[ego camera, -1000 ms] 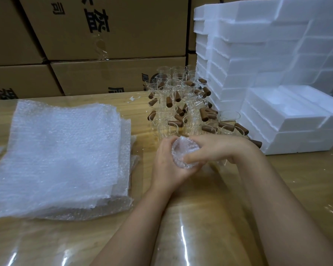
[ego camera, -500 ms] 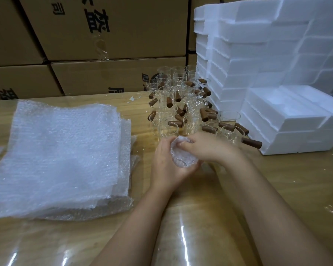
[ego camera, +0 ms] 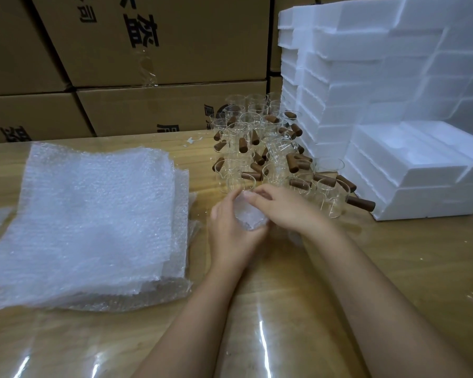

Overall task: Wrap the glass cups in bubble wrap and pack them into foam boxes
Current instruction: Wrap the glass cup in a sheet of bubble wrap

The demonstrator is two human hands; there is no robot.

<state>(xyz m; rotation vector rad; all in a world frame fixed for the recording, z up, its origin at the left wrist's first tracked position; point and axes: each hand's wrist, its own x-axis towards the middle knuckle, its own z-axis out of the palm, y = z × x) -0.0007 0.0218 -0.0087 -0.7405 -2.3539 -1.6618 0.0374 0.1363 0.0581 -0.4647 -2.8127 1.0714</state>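
A glass cup wrapped in bubble wrap lies between my hands above the middle of the table. My left hand cups it from the left and below. My right hand covers it from the right, its fingers curled over the wrap at the top. Behind my hands stand several bare glass cups with brown wooden handles. An open foam box with moulded recesses lies on the right.
A thick pile of bubble wrap sheets covers the left of the wooden table. Stacked white foam boxes rise at the back right. Cardboard cartons wall off the far side.
My right hand has slid left and further over the top of the wrapped cup, tucking the wrap. The bundle has stayed in my left hand, shifted slightly away from me.
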